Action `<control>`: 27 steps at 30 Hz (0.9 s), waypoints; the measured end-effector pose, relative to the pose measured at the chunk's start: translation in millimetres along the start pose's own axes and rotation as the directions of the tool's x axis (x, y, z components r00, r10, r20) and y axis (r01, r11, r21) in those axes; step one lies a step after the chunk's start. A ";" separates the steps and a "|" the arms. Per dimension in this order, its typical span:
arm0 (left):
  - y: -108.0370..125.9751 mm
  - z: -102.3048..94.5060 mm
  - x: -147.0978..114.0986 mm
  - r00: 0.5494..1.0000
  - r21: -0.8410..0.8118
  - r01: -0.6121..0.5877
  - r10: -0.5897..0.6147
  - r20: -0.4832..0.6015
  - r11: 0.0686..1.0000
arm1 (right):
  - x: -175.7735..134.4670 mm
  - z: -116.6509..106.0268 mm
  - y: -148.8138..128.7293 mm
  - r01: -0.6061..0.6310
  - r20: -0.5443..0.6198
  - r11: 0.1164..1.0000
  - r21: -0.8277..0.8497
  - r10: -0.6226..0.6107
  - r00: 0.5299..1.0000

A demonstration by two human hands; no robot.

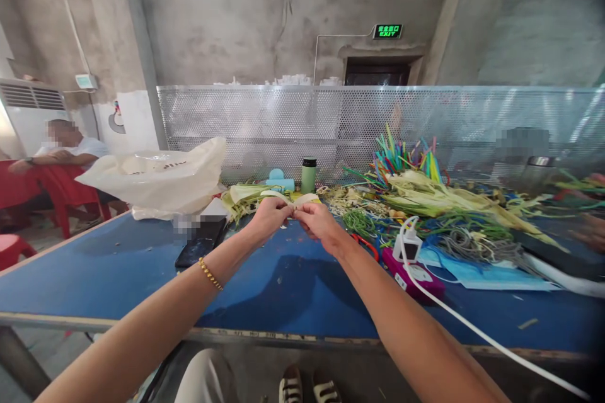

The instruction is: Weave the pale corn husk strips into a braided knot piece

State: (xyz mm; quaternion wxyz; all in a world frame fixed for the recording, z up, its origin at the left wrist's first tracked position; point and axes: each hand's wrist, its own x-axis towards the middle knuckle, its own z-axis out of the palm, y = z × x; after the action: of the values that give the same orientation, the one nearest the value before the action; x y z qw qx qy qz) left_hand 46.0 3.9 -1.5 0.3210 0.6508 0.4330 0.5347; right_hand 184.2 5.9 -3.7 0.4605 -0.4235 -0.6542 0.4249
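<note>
My left hand and my right hand meet over the middle of the table, fingertips pinched together. Between them they hold a pale corn husk strip, whose ends curve up on either side; the exact grip is hidden by the fingers. Just behind my left hand lies a small heap of yellow-green husks. Past the fingertips stand a green bottle with a black lid and a light blue object. Red-handled scissors, it seems, show only a red loop beside my right forearm.
The blue table holds a white plastic bag, a dark phone, a purple power strip with a charger and white cable, a blue face mask, tangled cords and corn husks. A perforated metal screen stands behind. Other people sit left and right.
</note>
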 end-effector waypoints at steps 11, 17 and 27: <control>-26.2 -6.2 -6.9 0.943 -0.390 0.262 -0.147 0.299 0.883 | -0.2 -11.8 16.4 -0.010 -0.080 1.000 -0.006 0.010 0.997; -25.1 -4.6 -10.4 0.913 -0.486 0.319 -0.126 0.388 0.813 | 2.6 -11.8 25.3 0.133 -0.151 0.984 -0.122 -0.151 0.977; -20.9 -7.9 -13.2 0.896 -0.503 0.301 -0.060 0.441 0.810 | 1.3 -16.2 20.8 0.140 -0.332 0.977 -0.162 -0.188 0.925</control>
State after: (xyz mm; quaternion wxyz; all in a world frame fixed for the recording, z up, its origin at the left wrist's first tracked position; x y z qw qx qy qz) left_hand 33.0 0.4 -23.7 0.6298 0.5790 0.2427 0.4574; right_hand 203.0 15.7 -19.6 0.5720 -0.4655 -0.6239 0.2585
